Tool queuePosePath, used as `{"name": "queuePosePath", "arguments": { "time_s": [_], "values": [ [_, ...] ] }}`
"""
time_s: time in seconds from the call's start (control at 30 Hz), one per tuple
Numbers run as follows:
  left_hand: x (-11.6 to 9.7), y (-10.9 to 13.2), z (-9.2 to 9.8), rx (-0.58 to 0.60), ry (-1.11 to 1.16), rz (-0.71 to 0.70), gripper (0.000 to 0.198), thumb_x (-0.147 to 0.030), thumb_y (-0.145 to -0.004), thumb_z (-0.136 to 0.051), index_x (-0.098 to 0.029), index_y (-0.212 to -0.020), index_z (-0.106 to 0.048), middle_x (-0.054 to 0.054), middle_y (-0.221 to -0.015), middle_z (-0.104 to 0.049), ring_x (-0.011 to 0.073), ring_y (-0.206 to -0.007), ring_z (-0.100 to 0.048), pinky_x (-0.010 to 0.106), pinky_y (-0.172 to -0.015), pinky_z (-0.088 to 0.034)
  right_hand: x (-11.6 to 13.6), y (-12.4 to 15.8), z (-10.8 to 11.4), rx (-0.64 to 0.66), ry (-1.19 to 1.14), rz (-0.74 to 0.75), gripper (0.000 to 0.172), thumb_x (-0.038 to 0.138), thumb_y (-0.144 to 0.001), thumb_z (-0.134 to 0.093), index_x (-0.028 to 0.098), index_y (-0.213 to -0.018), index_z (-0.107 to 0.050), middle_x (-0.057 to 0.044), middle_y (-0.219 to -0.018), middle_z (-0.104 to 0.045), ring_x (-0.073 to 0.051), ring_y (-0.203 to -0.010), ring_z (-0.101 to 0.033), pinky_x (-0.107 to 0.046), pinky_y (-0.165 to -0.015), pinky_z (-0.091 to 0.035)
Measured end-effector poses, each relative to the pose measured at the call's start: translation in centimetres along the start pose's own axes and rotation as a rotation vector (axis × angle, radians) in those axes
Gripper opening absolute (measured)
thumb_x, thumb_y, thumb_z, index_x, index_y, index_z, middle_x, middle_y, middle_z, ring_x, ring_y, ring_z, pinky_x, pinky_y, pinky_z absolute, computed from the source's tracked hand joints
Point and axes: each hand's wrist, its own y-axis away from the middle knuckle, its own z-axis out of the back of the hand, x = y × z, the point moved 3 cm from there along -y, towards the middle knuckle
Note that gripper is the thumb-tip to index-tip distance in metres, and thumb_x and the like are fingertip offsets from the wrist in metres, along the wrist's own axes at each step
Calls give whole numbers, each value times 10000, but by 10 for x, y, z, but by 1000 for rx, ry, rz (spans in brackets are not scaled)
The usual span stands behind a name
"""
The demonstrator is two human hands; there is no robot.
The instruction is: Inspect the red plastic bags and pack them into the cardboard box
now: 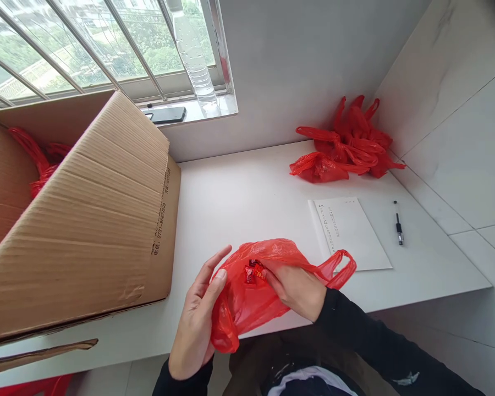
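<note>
A red plastic bag [268,308] lies opened at the front edge of the white table. My left hand [198,308] holds the bag's left side, thumb over the plastic and fingers behind it. My right hand [301,286] reaches into the bag's mouth, its fingertips closed at small red wrapped candies [249,275]. Some of those fingers are hidden, so how many pieces they grip does not show. A loop handle of the bag stands out to the right, beyond my right wrist.
On the left is a large open cardboard box [107,220] with red bags [41,176] inside. Tied red bags [346,146] sit in the back right corner, behind a notebook [350,231] and a pen [398,225]. The windowsill holds a water bottle [196,66] and a phone [167,115].
</note>
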Motion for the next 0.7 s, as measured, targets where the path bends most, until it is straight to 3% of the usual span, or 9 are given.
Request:
{"name": "queuePosePath", "arguments": {
  "time_s": [0.1,0.2,0.27,0.33,0.4,0.47,0.53,0.63,0.7],
  "values": [
    [-8,7,-1,-22,82,15,645,-347,-822,-707,-314,-1425,-482,36,-954,-735,201,-784,-697,256,-643,-564,14,15,23,11,-8,40,374,216,-1003,-382,220,-1344,-536,-86,-1164,-690,-262,-1056,-661,-393,-927,-542],
    [-14,15,4,-84,164,6,524,-346,-833,-673,-275,-1343,-574,55,-1047,-713,194,-852,-684,245,-687,-576,15,37,61,-124,-30,95,356,282,-1011,-426,300,-1349,-536,-40,-1335,-602,-235,-1244,-558,-386,-1043,-494],
    [-15,22,8,-88,213,-4,495,-372,-817,-649,-249,-1296,-618,75,-1157,-685,220,-916,-677,275,-731,-588,1,50,83,-220,84,-2,419,394,-991,-488,332,-1405,-477,-37,-1442,-505,-260,-1330,-476,-431,-1073,-474],
    [-14,29,10,-49,206,-17,571,-386,-756,-665,-257,-1309,-610,89,-1247,-653,262,-940,-675,313,-718,-595,-22,58,95,-248,214,-141,640,513,-929,-568,300,-1494,-355,-79,-1493,-438,-316,-1369,-420,-505,-1074,-462],
    [-12,35,13,-48,81,-68,674,-367,-692,-725,-306,-1345,-570,78,-1300,-629,280,-961,-670,312,-702,-588,-43,62,96,-177,250,-254,720,549,-904,-584,258,-1508,-322,-115,-1395,-534,-336,-1280,-509,-532,-1014,-497],
    [-9,37,18,-109,-132,-159,716,-343,-677,-785,-350,-1352,-548,54,-1310,-622,269,-1017,-652,290,-757,-571,-54,64,95,-85,200,-313,506,502,-948,-525,268,-1393,-474,-79,-1185,-660,-287,-1059,-642,-476,-900,-554],
    [-7,35,23,-147,-342,-245,617,-349,-712,-795,-338,-1294,-591,47,-1241,-652,247,-1019,-645,278,-802,-546,-51,64,99,-71,122,-314,298,460,-984,-474,296,-1195,-606,-31,-1055,-691,-230,-894,-669,-377,-749,-572],
    [-8,27,29,-90,-577,-389,314,-342,-803,-719,-268,-1107,-690,46,-1020,-695,216,-886,-649,271,-725,-513,-23,66,116,-200,35,-238,215,469,-968,-535,329,-1092,-642,5,-993,-690,-193,-832,-649,-290,-633,-536],
    [-15,24,29,-125,-741,-529,185,-306,-846,-658,-254,-1014,-717,41,-946,-650,207,-862,-614,287,-712,-484,1,64,126,-291,-12,-124,201,444,-941,-609,342,-1112,-636,19,-962,-684,-169,-799,-640,-265,-663,-533]
  ]
}}
